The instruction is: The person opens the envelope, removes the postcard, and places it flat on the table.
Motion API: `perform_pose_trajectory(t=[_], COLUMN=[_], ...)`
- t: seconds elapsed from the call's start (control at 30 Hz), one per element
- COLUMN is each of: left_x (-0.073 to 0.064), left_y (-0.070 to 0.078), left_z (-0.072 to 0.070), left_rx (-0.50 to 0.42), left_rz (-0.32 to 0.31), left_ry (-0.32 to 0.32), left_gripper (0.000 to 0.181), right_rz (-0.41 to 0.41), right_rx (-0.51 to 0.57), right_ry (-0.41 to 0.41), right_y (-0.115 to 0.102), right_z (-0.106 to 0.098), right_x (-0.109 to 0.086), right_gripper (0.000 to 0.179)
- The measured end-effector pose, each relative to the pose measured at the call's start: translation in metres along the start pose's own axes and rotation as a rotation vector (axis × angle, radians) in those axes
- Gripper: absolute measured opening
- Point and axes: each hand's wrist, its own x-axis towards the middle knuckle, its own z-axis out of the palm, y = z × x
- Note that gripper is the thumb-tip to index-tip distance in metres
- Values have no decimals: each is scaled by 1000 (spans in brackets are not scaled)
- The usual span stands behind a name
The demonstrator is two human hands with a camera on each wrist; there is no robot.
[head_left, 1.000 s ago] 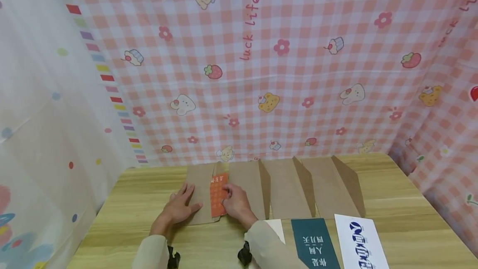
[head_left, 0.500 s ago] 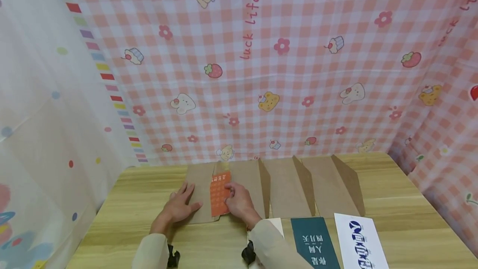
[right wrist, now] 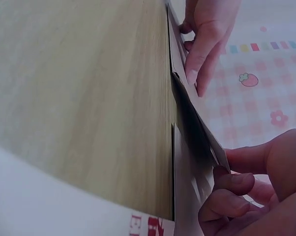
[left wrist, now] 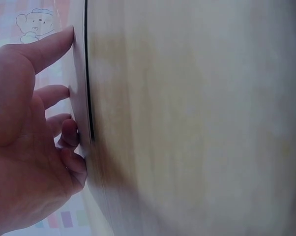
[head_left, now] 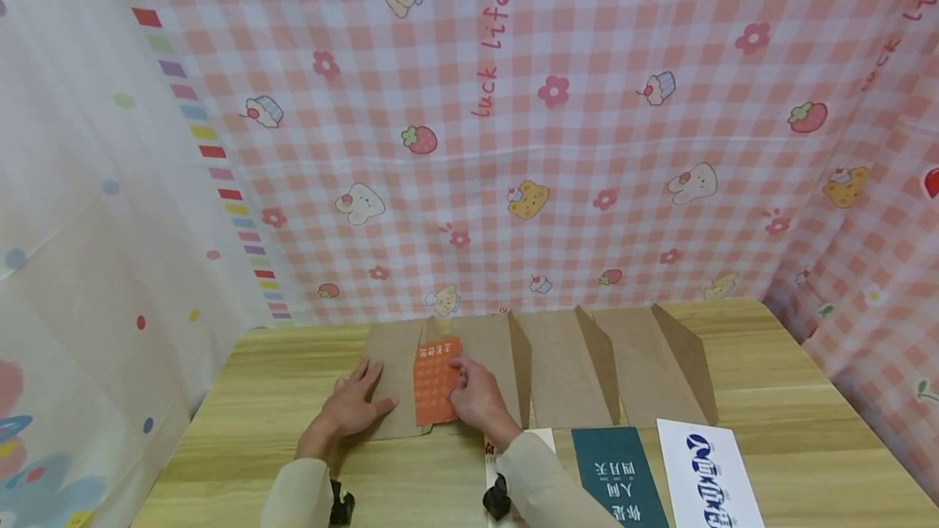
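Note:
At the left end of the row lies a brown kraft envelope (head_left: 392,385). My left hand (head_left: 352,404) rests on it with fingers spread, its fingertips touching the paper in the left wrist view. An orange card (head_left: 436,385) printed with pale characters sticks out from the envelope's right side. My right hand (head_left: 478,399) pinches the card's right edge between thumb and fingers. Seen from the right wrist, the card (right wrist: 209,130) slants up from the envelope toward that hand. The card's left part is hidden at the envelope's opening.
Three more kraft envelopes, such as the rightmost one (head_left: 641,373), line the back with flaps raised. In front lie a dark green card (head_left: 612,463), a white card (head_left: 707,471) with blue print and a cream card (head_left: 543,437) partly under my right sleeve.
My right hand has moved a little to the right with the orange card's edge, and a wider strip of the card shows. My left hand has stayed in place.

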Motion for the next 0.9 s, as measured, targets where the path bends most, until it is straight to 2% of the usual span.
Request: perform_pose_trajectory(t=[0.9], left_x=[-2], left_y=[4], left_z=[-2], left_rx=[-8], left_rz=[-12], left_ry=[-14], left_gripper=[75], right_rz=[-5], right_rx=[4], right_ry=[-14], right_y=[1], right_z=[-11], right_x=[-9], right_gripper=[54])
